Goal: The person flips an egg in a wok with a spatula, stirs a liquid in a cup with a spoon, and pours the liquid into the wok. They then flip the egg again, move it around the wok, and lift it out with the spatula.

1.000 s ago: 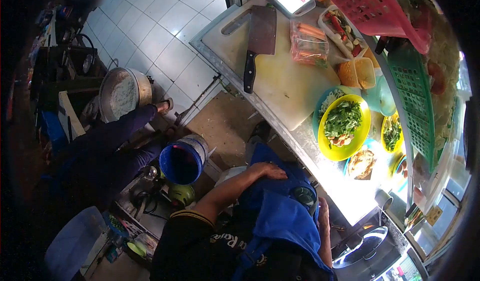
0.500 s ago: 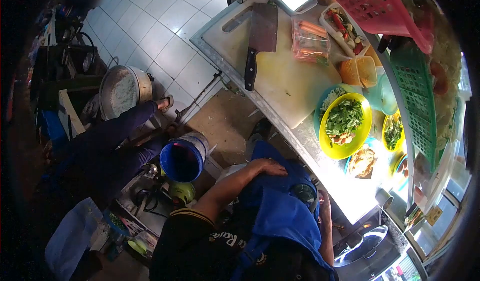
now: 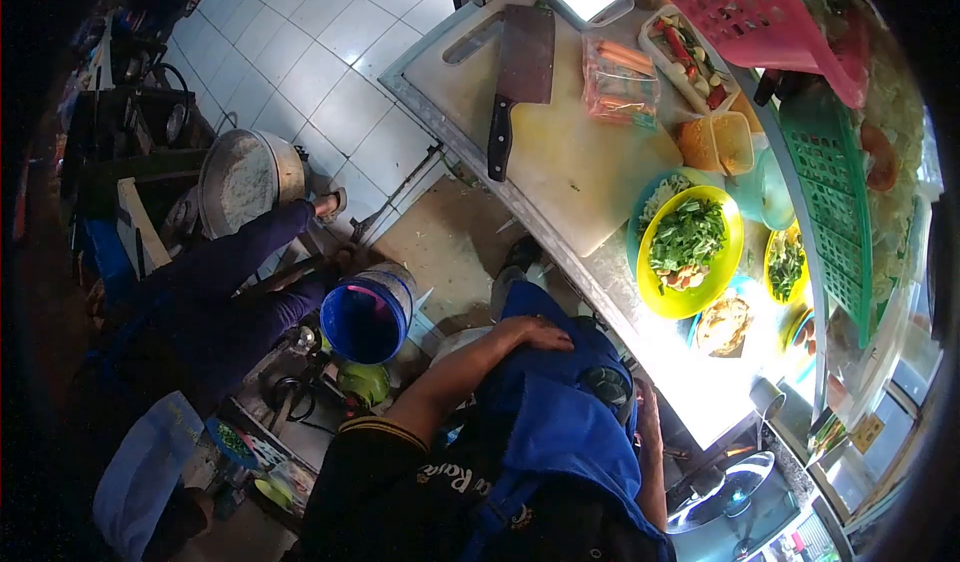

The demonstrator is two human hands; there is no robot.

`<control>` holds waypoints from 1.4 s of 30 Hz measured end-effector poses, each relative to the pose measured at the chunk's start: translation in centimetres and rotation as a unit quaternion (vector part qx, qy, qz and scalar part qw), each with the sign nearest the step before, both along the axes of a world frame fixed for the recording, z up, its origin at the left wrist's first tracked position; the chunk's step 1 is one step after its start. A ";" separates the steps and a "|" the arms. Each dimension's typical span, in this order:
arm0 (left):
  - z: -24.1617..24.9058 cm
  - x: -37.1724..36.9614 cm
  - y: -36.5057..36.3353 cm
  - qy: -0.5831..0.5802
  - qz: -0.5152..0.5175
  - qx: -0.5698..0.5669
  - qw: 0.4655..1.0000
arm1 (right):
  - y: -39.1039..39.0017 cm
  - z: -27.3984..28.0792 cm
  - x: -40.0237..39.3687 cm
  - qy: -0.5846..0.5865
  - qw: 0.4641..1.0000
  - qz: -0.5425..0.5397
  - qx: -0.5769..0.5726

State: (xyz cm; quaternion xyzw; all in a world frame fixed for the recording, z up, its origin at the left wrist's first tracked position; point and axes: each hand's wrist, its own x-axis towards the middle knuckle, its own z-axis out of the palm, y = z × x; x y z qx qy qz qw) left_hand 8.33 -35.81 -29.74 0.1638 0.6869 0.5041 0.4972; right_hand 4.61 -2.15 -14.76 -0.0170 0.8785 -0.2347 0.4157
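My left hand (image 3: pixel 545 334) lies flat on the blue apron (image 3: pixel 570 442) at my front, fingers stretched out and holding nothing. My right hand (image 3: pixel 649 414) hangs at my right side, between the apron and the metal table edge; its fingers are partly hidden. Neither hand touches the food. On the table beyond them are a yellow bowl (image 3: pixel 732 262) of chopped greens, a cleaver (image 3: pixel 527 57) on a white cutting board (image 3: pixel 590 187), a bag of orange sticks (image 3: pixel 622 82) and a container of chillies (image 3: pixel 690 62).
Left of me, a co-worker's legs (image 3: pixel 240 252) extend beside a large metal pot (image 3: pixel 288 174) with white contents. A blue bucket (image 3: pixel 365 322) stands on the floor. Pink (image 3: pixel 760 17) and green baskets (image 3: pixel 825 192) hang over the table's right side. A wok (image 3: pixel 720 492) sits lower right.
Both my hands stay in place. The dark blurred shape at the upper left is gone from there. The pale cloth at the lower left has shifted slightly.
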 end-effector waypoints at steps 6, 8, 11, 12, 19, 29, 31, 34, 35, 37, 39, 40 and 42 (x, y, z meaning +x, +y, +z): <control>-0.3 0.3 -0.1 0.010 0.015 0.016 1.000 | 0.9 -1.6 0.7 0.048 0.998 -0.012 -0.035; -0.2 -0.1 -0.2 -0.008 0.002 0.021 1.000 | 0.8 -1.6 0.6 0.052 0.998 -0.010 -0.035; 0.7 -0.5 -0.3 -0.021 -0.010 -0.007 1.000 | 0.4 -1.4 0.5 0.048 0.998 -0.022 -0.031; 0.9 -0.6 -0.4 -0.021 -0.011 -0.008 1.000 | 0.0 -1.3 0.4 0.044 0.998 -0.032 -0.028; -1.2 -0.1 0.5 0.000 -0.025 0.001 1.000 | 0.9 -1.9 0.7 0.031 0.997 -0.046 -0.045; -1.1 -0.9 0.7 -0.031 -0.047 0.003 0.998 | 0.2 -0.7 1.5 0.055 0.994 -0.031 -0.084; -0.2 -1.1 0.6 -0.029 -0.049 -0.008 0.998 | 0.8 -1.3 1.6 -0.007 0.992 -0.100 -0.081; -0.9 -1.5 1.3 -0.030 -0.066 -0.018 0.997 | 2.0 -2.6 2.4 -0.082 0.966 -0.223 -0.100; -1.3 -1.6 1.5 -0.033 -0.079 -0.019 0.996 | 2.2 -2.8 2.7 -0.081 0.966 -0.225 -0.100; -2.0 -1.4 1.9 -0.036 -0.073 -0.015 0.997 | 2.6 -3.0 3.1 -0.070 0.970 -0.204 -0.112; -3.2 -0.9 2.2 -0.041 -0.065 -0.011 0.997 | 2.0 -2.2 3.2 -0.077 0.972 -0.194 -0.109; -4.1 -0.6 2.1 -0.014 -0.064 0.026 0.998 | 1.5 -1.6 3.1 -0.084 0.974 -0.182 -0.106; -3.7 -0.8 2.1 0.011 -0.062 0.064 0.996 | -0.1 0.3 2.8 -0.044 0.986 -0.124 -0.097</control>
